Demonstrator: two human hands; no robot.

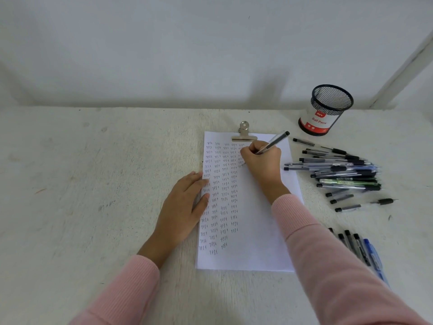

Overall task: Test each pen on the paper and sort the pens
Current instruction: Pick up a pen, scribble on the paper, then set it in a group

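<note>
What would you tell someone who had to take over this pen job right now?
Right hand grips a pen, tip on the paper at the fifth column of "test".
Left hand lies flat, pressing the paper's left edge.
A clip holds the paper's top.
Right of the paper: a big pile of pens; a small group by the right sleeve. A cup stands behind the pile.
Done: four columns written, a fifth begun.
Left: finish this pen, sort it, test the rest. Which heap is tested, I cannot tell.

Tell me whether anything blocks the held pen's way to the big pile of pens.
Nothing visible does. The right hand holds the pen over the paper; the pile lies just beside the sheet's right edge.
</note>
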